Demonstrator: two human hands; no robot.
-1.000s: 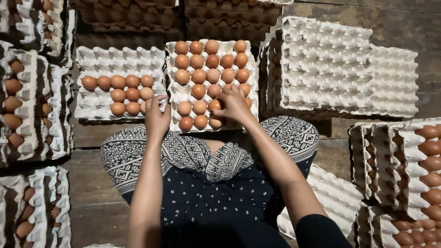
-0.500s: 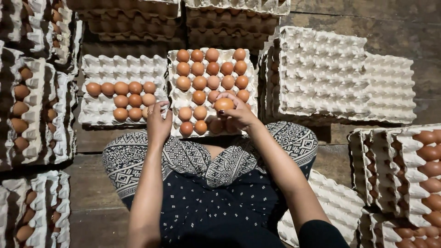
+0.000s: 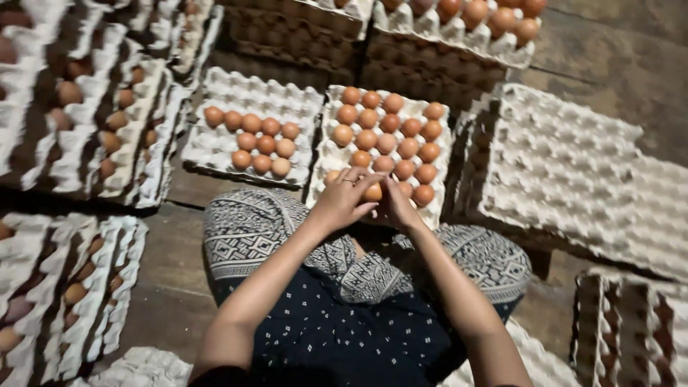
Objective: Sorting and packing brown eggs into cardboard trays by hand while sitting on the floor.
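While leaning over the near edge of the middle egg tray (image 3: 320, 154), as seen from the head camera, holds one brown egg (image 3: 373, 192) between both hands. Grips it with the left hand (image 3: 344, 197), fingers curled over its top and a ring showing on one of them. Presses the right hand (image 3: 398, 204) against its other side, fingers bent and closed on the shell, though with the fingertips mostly hidden behind the left hand. Keeps the egg just above the tray's nearest row, touching or almost touching the cardboard; cannot tell which. Sits with patterned knees (image 3: 244, 229) on the plank floor (image 3: 172, 251), right against that tray. Shows most cups of the middle tray filled with brown eggs, and only two short rows filled in the left tray (image 3: 244, 89) beside it. Shows a stack of empty trays (image 3: 566, 165) to the right, well apart from the hands, more part-filled trays (image 3: 86, 129) far left, and another loaded tray (image 3: 459, 36) at the top. Looks, judging from the grasp, like the step of handling a single egg at the tray's front row, either lifting out or seating. Calls next for a light, even hold, a straight vertical path clear of the neighbouring eggs, and the blunt or pointed end lined up with one cup before letting go.
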